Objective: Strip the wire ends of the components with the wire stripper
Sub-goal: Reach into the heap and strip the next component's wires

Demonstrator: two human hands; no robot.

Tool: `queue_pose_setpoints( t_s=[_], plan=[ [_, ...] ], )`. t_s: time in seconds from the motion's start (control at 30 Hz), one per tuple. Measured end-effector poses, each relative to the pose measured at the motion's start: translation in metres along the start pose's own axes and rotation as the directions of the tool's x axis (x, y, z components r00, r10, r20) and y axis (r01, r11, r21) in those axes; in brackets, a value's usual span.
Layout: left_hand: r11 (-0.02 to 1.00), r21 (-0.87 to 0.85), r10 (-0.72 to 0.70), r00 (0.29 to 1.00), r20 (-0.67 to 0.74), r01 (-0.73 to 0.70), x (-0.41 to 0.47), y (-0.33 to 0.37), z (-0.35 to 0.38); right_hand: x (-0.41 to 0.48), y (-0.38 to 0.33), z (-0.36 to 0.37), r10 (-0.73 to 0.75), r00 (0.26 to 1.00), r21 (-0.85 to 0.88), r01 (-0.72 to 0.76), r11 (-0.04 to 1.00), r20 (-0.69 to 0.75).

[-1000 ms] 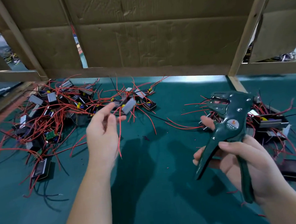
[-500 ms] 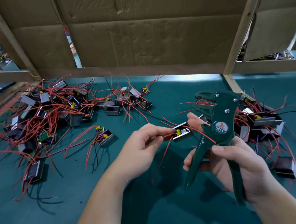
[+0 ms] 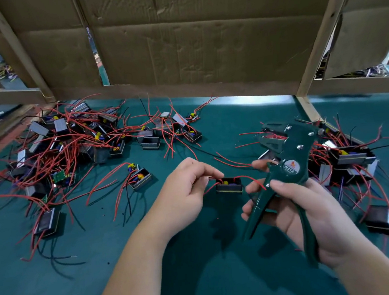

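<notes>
Bench work, between strips. Left hand (image 3: 185, 191) pinches, thumb against curled forefinger, the red leads at the near end of a small black box-shaped component with yellow parts inside (image 3: 229, 186). The box sits in the gap between both hands, open face up, apparently held clear of the mat. Holding it by the leads rather than the body likely leaves the wire ends free to steer. One thin red lead (image 3: 248, 177) arcs out of the box to the right and ends against the right thumb.

Right hand (image 3: 314, 219) is clenched round the dark green metal wire stripper (image 3: 290, 169), palm on the rear handle, fingers wrapped on the front one. Handles are splayed, so the tool reads as unsqueezed. Its jaws are up and pointing left, above and beyond the component. No lead from the held box lies between them as far as I can tell; red strands there seem to belong to the heap behind.

Tangled heap of black components and red wires (image 3: 69, 145) lies far left on the teal-green bench mat (image 3: 201, 277). A second heap (image 3: 346, 158) sits right, just behind the tool. Judgement: left is feed stock, right is finished work, keeping each reach short; bare ends not confirmable. Brown cardboard panels (image 3: 190, 40) on a wooden frame (image 3: 320, 28) wall the back.

Next call: raise a lead end into the jaws, then squeeze.
</notes>
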State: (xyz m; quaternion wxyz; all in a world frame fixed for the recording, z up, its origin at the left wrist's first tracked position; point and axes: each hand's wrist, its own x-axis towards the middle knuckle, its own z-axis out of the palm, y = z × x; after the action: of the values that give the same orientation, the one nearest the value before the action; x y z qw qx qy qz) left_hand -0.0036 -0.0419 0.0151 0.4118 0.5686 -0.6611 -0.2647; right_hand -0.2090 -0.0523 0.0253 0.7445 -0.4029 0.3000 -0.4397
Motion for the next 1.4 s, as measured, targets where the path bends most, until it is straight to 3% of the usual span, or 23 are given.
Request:
queue_pose_setpoints(
  t_s=[0.1, 0.17, 0.23, 0.3, 0.4, 0.47, 0.53, 0.7, 0.8, 1.03, 1.2, 1.4],
  plan=[
    [0.966, 0.233, -0.11, 0.994, -0.004, 0.108, 0.002, -0.005, -0.003, -0.001, 0.003, 0.001, 0.082, 0.997, -0.039, -0.082, 0.996, 0.001],
    [0.878, 0.416, -0.187, 0.969, -0.16, 0.237, 0.004, -0.007, -0.005, -0.001, 0.005, 0.001, 0.129, 0.991, -0.05, -0.13, 0.99, -0.017],
    [0.827, 0.484, -0.127, 0.934, -0.335, 0.286, 0.002, -0.004, -0.008, -0.002, 0.005, 0.002, 0.156, 0.988, -0.046, -0.157, 0.986, -0.019],
    [0.858, 0.494, 0.026, 0.948, -0.317, 0.142, 0.001, 0.0, -0.006, -0.002, 0.005, 0.003, 0.167, 0.986, -0.029, -0.167, 0.985, -0.012],
    [0.911, 0.394, 0.125, 0.992, 0.025, -0.125, -0.001, 0.006, 0.014, -0.001, 0.005, 0.0, 0.148, 0.989, -0.036, -0.149, 0.988, -0.018],
    [0.964, 0.226, 0.097, 0.977, 0.191, -0.14, -0.002, 0.008, 0.03, 0.0, 0.004, -0.002, 0.126, 0.992, -0.063, -0.126, 0.99, -0.012],
    [0.991, 0.078, 0.086, 0.968, 0.237, -0.107, -0.002, 0.008, 0.042, 0.0, 0.003, -0.003, 0.101, 0.995, -0.075, -0.099, 0.992, 0.017],
    [1.0, -0.013, 0.029, 0.971, 0.236, -0.026, 0.003, 0.003, 0.037, 0.002, 0.002, -0.007, 0.041, 0.999, -0.056, -0.042, 0.998, -0.023],
    [0.998, 0.008, 0.059, 0.964, 0.261, -0.063, 0.003, 0.001, 0.033, 0.002, -0.001, -0.009, 0.043, 0.997, -0.04, -0.046, 0.998, -0.071],
    [0.998, 0.048, -0.052, 0.979, 0.197, 0.044, -0.001, -0.011, 0.02, 0.0, -0.006, -0.012, 0.212, 0.965, -0.006, -0.215, 0.977, -0.152],
    [0.981, 0.194, -0.001, 0.99, 0.14, -0.027, 0.005, -0.012, 0.016, -0.002, -0.002, -0.014, 0.273, 0.956, 0.017, -0.273, 0.962, -0.108],
    [1.0, 0.029, 0.011, 0.999, -0.03, -0.01, 0.006, -0.01, 0.016, -0.005, -0.002, -0.009, 0.286, 0.958, 0.03, -0.286, 0.958, 0.029]
  ],
)
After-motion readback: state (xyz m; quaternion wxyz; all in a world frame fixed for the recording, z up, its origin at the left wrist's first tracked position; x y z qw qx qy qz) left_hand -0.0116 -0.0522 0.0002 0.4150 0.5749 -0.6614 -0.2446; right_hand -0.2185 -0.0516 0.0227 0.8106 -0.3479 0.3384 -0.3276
